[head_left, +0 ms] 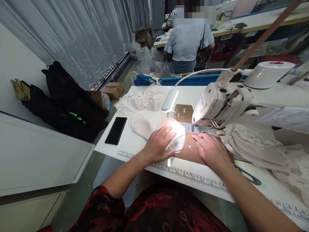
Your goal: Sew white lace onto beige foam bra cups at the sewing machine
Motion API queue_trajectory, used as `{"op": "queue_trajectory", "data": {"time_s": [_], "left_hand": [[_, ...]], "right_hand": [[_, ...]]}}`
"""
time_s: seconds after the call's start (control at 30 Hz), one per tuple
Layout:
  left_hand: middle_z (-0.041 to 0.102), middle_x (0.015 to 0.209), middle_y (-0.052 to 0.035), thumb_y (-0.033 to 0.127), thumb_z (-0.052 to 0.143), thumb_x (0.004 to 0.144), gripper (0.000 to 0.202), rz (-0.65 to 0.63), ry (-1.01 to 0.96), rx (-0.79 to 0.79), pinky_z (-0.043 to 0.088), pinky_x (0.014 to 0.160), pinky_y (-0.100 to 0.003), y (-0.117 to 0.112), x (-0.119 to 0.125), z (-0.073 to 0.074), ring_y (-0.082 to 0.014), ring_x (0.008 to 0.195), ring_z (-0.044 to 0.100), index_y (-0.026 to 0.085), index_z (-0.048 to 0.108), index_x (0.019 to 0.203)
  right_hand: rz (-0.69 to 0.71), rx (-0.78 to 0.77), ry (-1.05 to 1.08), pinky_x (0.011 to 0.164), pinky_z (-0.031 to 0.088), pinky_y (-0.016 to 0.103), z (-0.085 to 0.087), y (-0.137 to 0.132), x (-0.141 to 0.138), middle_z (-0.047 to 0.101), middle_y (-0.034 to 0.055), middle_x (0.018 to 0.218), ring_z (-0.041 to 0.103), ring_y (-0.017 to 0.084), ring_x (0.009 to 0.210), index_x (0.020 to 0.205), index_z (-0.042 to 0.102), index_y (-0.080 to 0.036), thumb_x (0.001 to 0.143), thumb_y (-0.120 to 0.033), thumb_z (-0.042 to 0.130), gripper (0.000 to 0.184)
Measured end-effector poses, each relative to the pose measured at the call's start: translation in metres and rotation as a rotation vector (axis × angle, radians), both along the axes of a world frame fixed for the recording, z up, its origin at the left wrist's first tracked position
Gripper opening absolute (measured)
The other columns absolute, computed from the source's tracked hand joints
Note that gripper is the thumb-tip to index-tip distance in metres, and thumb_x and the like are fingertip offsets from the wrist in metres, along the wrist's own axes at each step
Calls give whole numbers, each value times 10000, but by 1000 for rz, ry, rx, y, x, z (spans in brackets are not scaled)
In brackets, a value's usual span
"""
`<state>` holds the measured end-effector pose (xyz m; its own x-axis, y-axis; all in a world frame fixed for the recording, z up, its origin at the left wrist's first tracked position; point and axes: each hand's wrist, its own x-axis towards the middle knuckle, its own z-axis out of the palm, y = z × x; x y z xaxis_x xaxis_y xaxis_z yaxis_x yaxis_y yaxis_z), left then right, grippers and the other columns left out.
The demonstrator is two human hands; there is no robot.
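Observation:
My left hand grips a white lace bra cup from its left side, fingers over the top and thumb near its lower edge. The cup lies brightly lit just left of the needle area of a white sewing machine. My right hand rests flat on the brown covering of the table, its fingers pointing at the presser foot and a short gap from the cup. Another padded cup adjoins on the left, partly behind my left hand. Whether the two cups are joined is hidden.
Lace pieces lie at the table's back left, near a black phone. More lace fabric is heaped at right, beside dark scissors. A lamp hangs over the work. A seated person is ahead.

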<state>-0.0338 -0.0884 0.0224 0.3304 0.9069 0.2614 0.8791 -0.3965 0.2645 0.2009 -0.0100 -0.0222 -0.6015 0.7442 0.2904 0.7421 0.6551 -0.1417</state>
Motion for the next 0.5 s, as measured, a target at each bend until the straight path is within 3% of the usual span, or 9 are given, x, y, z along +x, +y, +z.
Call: {"op": "queue_trajectory", "data": {"time_s": [0.1,0.2,0.27,0.33,0.4,0.5], "left_hand": [[396,1440,-158,416,625,796,643,138,-33,11,286,1103,-534,-23,-44,-6,-340,1362,299,172,420,1355],[587,1196,-127,293,516,870,277,244,-108,-38,330,1057,-524,-28,-86,-12,-291,1190,484,172,602,1104],[627,979,-76,267,463,899,189,278,-203,-26,351,1031,-485,-30,-101,-10,-225,988,560,170,626,894],[585,819,-28,306,464,910,232,278,-368,-44,416,940,-403,-36,-100,-1,-170,820,548,166,582,768],[501,696,10,362,478,911,297,220,-591,-135,450,730,-280,-44,-85,11,-125,680,489,161,524,698],[406,614,35,412,499,900,350,2,-858,-361,342,523,-207,-53,-47,27,-81,558,392,151,486,667]], "right_hand": [[-1,1,-6,728,460,388,-2,2,0,641,116,955,552,250,827,1118,665,-132,885,-158,372,376],[24,-41,62,771,479,405,-1,3,1,649,118,977,581,258,878,1119,662,-127,892,-167,366,375],[69,-84,197,811,490,393,5,0,3,644,114,1051,595,251,954,1140,648,-151,913,-221,386,354],[101,-143,354,815,504,364,16,-10,4,617,101,1145,601,237,1003,1167,630,-203,912,-299,455,324],[130,-250,488,811,515,348,30,-25,1,575,84,1233,609,227,1005,1211,600,-264,868,-357,562,357],[310,-581,730,953,466,396,47,-51,-15,495,88,1366,563,259,1128,1375,449,-300,743,-430,713,697]]}}
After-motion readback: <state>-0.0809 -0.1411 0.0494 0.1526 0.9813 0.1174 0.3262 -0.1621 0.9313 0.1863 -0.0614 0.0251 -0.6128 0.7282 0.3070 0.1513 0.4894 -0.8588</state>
